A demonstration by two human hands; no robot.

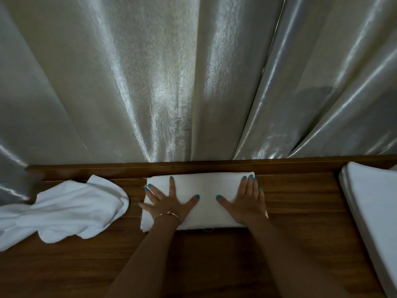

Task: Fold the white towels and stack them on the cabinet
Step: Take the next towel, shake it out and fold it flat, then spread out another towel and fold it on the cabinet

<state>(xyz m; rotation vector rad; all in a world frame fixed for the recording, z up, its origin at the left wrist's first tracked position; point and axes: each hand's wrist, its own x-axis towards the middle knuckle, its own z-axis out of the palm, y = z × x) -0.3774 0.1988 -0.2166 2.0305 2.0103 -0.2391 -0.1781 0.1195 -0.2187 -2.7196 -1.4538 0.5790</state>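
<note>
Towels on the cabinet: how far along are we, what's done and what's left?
Done: a stack of folded towels sits at the right edge of the cabinet. In hand: the left hand and right hand press flat on a folded towel at centre, not yet stacked. Left: a crumpled towel lies unfolded on the left.

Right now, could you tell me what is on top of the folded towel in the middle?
Both hands: left hand and right hand press flat on the folded towel. The towel beneath the palms is hidden.
</note>
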